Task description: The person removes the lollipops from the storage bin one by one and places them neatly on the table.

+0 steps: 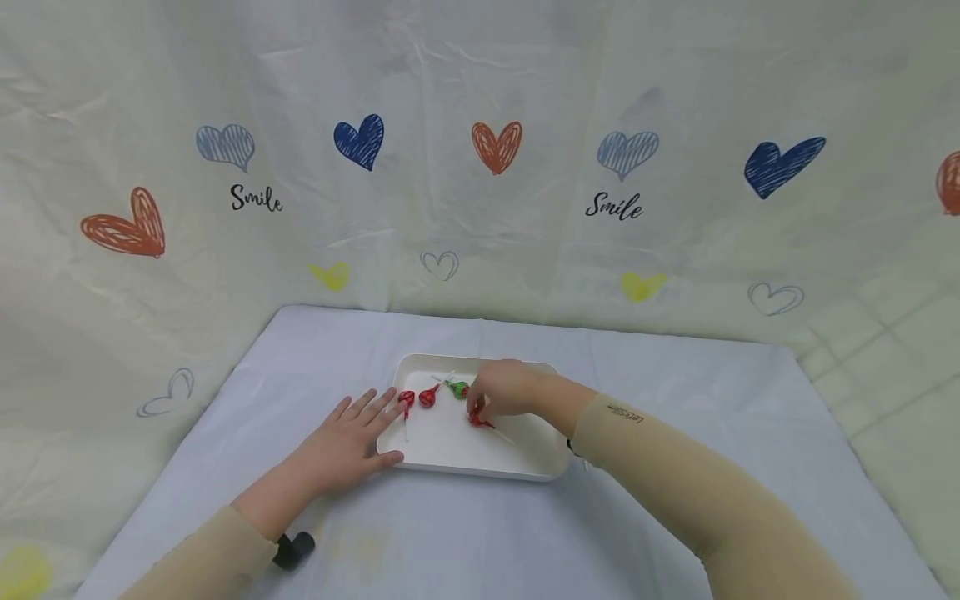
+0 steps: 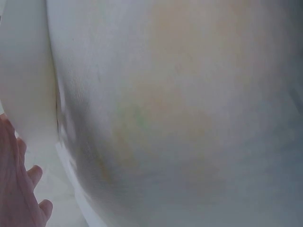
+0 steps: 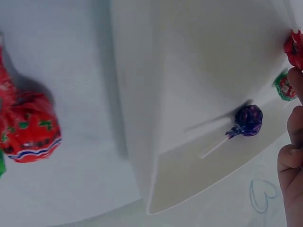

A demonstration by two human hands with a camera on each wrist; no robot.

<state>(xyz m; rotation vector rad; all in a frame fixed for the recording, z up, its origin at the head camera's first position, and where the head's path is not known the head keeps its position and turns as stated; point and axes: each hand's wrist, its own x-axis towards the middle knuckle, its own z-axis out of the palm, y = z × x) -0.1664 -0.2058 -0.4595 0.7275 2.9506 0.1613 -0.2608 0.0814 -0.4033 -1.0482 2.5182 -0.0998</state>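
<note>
We pinch a red-wrapped lollipop [image 1: 477, 420] in white tray [image 1: 450, 446] w/ R hand [image 1: 512, 388]; our L hand [image 1: 341, 450], fingers spread, is at tray's left rim.

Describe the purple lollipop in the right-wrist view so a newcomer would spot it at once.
In the right-wrist view, find the white tray. Inside it, left of the right hand in this picture, lies the purple lollipop, its pale stick pointing down and left. Its dark purple wrapper sets it apart from the red lollipop and green lollipop above it.
</note>
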